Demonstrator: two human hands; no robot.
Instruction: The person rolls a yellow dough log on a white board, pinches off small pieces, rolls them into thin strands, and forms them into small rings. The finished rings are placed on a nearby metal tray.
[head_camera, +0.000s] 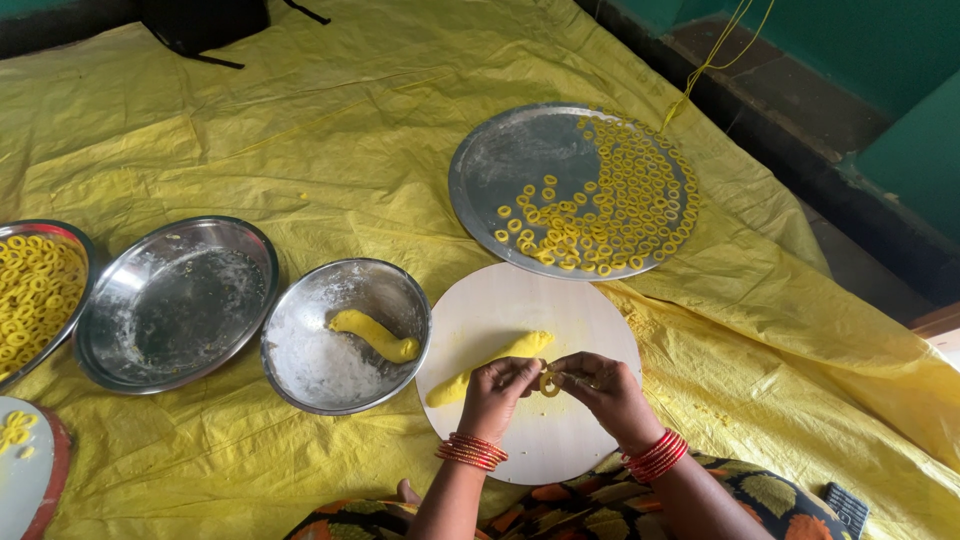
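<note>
Over the near half of the round white board (500, 300), the left hand (497, 394) and right hand (603, 390) pinch a small yellow dough ring (550, 384) between their fingertips. A yellow dough roll (490, 367) lies just beyond at eleven o'clock. Farther off, a floured steel bowl (300, 370) sits at nine o'clock and a steel tray (500, 160) of rings at one o'clock.

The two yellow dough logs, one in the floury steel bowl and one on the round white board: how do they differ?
The yellow dough log in the steel bowl is shorter and lies untouched. The yellow dough log on the white board is longer, tapering, and partly behind the left hand. Both are smooth yellow dough.
</note>
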